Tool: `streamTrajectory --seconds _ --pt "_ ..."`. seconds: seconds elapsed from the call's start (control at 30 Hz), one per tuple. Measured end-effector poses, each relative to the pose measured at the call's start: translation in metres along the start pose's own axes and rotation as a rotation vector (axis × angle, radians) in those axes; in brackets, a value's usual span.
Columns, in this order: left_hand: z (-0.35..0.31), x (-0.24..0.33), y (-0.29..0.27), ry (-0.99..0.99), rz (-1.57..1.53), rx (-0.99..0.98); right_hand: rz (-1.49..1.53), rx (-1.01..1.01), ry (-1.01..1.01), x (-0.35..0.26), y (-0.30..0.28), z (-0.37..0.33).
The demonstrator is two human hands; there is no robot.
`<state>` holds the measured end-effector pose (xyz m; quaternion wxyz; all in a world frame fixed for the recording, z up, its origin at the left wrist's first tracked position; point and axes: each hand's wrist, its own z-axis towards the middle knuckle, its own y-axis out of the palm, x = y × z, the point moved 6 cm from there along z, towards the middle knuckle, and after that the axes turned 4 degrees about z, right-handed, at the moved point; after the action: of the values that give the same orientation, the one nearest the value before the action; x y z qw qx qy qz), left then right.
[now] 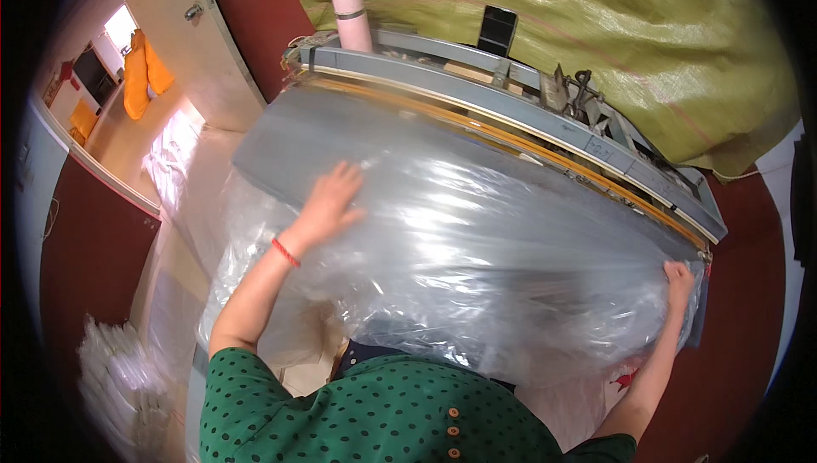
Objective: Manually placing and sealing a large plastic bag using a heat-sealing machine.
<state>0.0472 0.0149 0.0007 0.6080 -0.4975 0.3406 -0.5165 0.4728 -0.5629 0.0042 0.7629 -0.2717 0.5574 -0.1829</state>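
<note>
A wide sheet of clear plastic film point(442, 250) lies spread across a grey work surface point(285, 135) and hangs in crumpled folds over its near edge. My left hand point(328, 208), with a red cord bracelet on the wrist, rests on or just above the film's left part, its fingers stretched apart and slightly blurred. At the far right corner my right hand point(678, 280) is closed on the film's edge. Between the two hands the film is drawn fairly smooth and shines with reflections.
Behind the surface runs a long grey metal bar machine point(545, 110) with orange strips. On it stand a pink bottle point(351, 20), a phone point(497, 31) and metal tools point(581, 93). A green-yellow tarp point(613, 29) hangs behind. Bundled plastic point(128, 386) lies at lower left, near a door point(183, 29).
</note>
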Motion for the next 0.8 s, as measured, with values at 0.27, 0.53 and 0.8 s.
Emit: streamTrajectory --seconds 0.27,0.53,0.8 --pt "0.044 0.090 -0.019 0.139 -0.196 0.113 0.089 0.170 0.102 0.123 -0.085 -0.030" --pt "0.081 0.083 0.014 -0.010 -0.066 0.060 0.190 0.246 0.170 0.121 -0.091 -0.039" --pt "0.096 0.052 0.023 -0.200 -0.202 0.418 0.576 0.325 0.152 0.113 -0.118 -0.052"
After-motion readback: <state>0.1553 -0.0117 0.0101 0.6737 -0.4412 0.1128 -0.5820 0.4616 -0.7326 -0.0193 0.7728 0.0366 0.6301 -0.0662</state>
